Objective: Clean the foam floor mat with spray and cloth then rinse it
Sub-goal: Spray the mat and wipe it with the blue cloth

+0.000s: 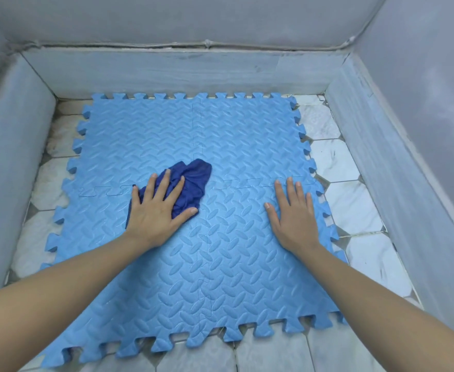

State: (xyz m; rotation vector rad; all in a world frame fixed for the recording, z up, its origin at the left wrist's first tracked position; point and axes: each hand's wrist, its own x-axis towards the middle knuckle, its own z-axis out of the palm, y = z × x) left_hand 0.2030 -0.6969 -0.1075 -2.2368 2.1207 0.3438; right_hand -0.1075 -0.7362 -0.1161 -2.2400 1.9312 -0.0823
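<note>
The mat point(183, 237), light blue foam with a raised leaf pattern and toothed interlocking edges, lies flat on the tiled floor point(349, 210) and is made of four tiles joined at seams that cross near its middle. Low grey walls point(166, 73) close in the floor on the far side and on both flanks.

The left hand point(157, 210) presses palm-down on a dark blue cloth point(191, 183), fingers point(164, 183) spread and flat rather than curled; the cloth is pinned under the palm, not gripped. Most of the crumpled cloth bulges out beyond the fingertips and past the thumb side, reaching the point where the seams cross.

The right hand point(294, 218) lies flat on bare mat, well apart from the cloth, its fingers straight, released and holding nothing. Its fingertips touch the cross seam, and the mat's right toothed edge runs just beside the little finger.
</note>
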